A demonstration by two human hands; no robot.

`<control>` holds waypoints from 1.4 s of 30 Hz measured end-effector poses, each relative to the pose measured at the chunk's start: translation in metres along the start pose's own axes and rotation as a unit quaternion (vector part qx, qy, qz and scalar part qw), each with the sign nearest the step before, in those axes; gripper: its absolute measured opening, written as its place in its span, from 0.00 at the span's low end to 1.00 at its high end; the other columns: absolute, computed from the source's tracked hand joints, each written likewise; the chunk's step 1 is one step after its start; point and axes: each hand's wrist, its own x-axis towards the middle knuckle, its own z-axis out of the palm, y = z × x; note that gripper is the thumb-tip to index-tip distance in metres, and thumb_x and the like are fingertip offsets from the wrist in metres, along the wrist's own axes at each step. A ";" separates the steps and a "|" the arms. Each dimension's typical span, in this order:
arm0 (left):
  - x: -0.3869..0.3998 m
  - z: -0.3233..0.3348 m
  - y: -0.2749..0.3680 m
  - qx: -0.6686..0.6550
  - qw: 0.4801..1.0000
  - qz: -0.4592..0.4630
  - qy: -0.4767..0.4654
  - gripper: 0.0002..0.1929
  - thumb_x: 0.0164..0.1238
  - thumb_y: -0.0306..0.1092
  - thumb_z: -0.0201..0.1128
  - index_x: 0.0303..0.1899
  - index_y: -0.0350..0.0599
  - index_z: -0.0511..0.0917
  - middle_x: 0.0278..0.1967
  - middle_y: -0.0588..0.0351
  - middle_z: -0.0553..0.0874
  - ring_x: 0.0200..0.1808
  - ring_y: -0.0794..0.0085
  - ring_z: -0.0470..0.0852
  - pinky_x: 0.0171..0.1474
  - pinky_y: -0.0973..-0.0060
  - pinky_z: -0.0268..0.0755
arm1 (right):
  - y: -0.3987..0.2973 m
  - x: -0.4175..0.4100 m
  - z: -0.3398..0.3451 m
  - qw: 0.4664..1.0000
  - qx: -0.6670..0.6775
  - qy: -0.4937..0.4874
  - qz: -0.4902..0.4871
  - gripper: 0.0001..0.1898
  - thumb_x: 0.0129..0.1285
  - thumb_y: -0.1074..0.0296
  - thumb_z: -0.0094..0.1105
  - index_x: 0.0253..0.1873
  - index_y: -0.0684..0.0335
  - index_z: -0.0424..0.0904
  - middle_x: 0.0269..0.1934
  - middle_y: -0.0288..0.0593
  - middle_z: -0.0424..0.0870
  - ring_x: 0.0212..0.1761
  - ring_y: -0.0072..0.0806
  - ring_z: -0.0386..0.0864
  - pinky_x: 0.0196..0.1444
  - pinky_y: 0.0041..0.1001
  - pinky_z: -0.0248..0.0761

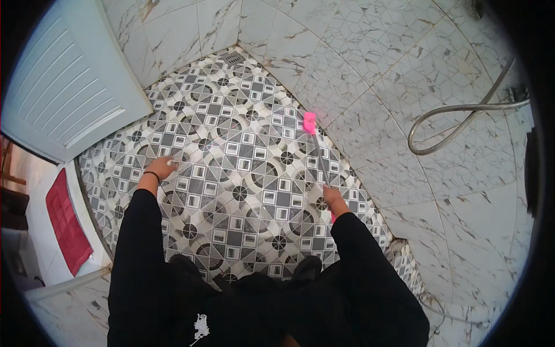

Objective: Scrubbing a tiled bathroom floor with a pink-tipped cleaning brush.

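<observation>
My right hand [333, 198] is closed around the grey handle of a long brush with a pink head [309, 123]; part of its pink grip shows below the hand. The brush head is at the edge of the patterned tile floor [234, 173], beside the marble-look wall. To the left, over the floor, hangs my left hand [161, 168], with a dark band at the wrist. Its fingers are partly curled and whether something small is between them is unclear.
A white door [73, 82] stands at the upper left. Below it lies a red mat [67, 221] past the threshold. A floor drain [233, 58] sits in the far corner. A metal shower hose [446, 108] loops along the right wall [368, 65].
</observation>
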 end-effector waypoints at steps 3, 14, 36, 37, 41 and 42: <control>0.021 0.044 -0.054 0.219 0.941 0.008 -0.259 0.31 0.56 0.59 0.54 0.53 0.42 0.73 0.52 0.44 0.76 0.55 0.53 0.73 0.57 0.65 0.64 | -0.044 -0.031 0.030 0.978 -0.159 -0.032 -0.131 0.18 0.65 0.62 0.37 0.52 0.62 0.72 0.40 0.59 0.78 0.43 0.49 0.77 0.47 0.39 0.69; 0.071 0.047 0.013 -0.234 0.966 -0.031 0.110 0.17 0.57 0.44 0.58 0.46 0.48 0.77 0.48 0.48 0.78 0.49 0.55 0.75 0.52 0.64 0.67 | -0.025 -0.052 0.065 0.982 -0.074 0.103 -0.143 0.28 0.63 0.45 0.41 0.40 0.70 0.76 0.35 0.59 0.79 0.40 0.50 0.77 0.43 0.40 0.69; 0.067 0.066 -0.047 -0.228 0.947 -0.152 0.170 0.11 0.55 0.44 0.59 0.39 0.57 0.81 0.41 0.49 0.82 0.44 0.53 0.79 0.46 0.62 0.70 | 0.033 -0.100 0.099 0.984 -0.097 -0.007 0.150 0.17 0.67 0.61 0.34 0.51 0.63 0.69 0.34 0.58 0.79 0.37 0.51 0.78 0.39 0.44 0.70; 0.069 0.064 -0.048 -0.242 0.940 -0.160 0.180 0.11 0.55 0.44 0.59 0.39 0.57 0.81 0.40 0.48 0.82 0.43 0.54 0.79 0.46 0.62 0.71 | 0.018 -0.106 0.108 0.992 -0.067 -0.023 0.108 0.16 0.66 0.61 0.35 0.50 0.63 0.69 0.34 0.57 0.79 0.37 0.50 0.78 0.39 0.44 0.70; 0.079 0.065 -0.035 -0.277 0.924 -0.162 0.209 0.12 0.56 0.42 0.58 0.38 0.48 0.81 0.36 0.47 0.83 0.39 0.55 0.81 0.42 0.66 0.71 | -0.090 -0.133 0.161 0.973 -0.090 -0.083 -0.196 0.19 0.64 0.54 0.43 0.49 0.63 0.73 0.38 0.57 0.79 0.39 0.49 0.77 0.44 0.43 0.69; 0.079 0.068 -0.032 -0.283 0.917 -0.182 0.214 0.12 0.56 0.41 0.57 0.38 0.48 0.81 0.35 0.47 0.83 0.39 0.55 0.81 0.41 0.66 0.71 | -0.105 -0.132 0.165 0.978 -0.072 -0.155 -0.118 0.20 0.64 0.51 0.42 0.47 0.63 0.74 0.37 0.57 0.79 0.39 0.49 0.77 0.43 0.43 0.69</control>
